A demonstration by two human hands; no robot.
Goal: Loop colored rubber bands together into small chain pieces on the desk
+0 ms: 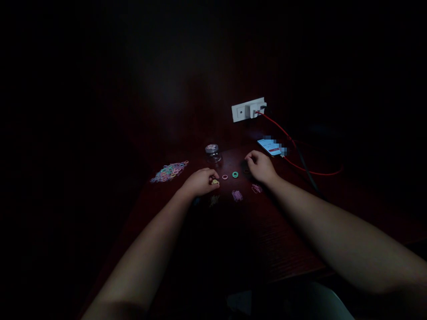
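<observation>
My left hand [200,181] is closed with thumb and fingers about a small yellow ring-like piece [215,182]. Just to its right lie a pink ring [224,177] and a green ring [235,174] on the dark red table [283,249]. My right hand [261,167] rests beyond them with its fingers curled in; whatever they may hold is hidden. Nearer to me lie small groups of thin bands or clips: a dim yellowish one [214,201], a purple one [237,195] and a pinkish one [256,188].
A mixed pile of colourful bands or clips [170,172] lies at the left. A small clear lidded jar [212,152] stands behind my hands. At the right are a lit phone [269,146], a red cable [312,171] and a wall socket [240,112] with a plug. Surroundings are very dark.
</observation>
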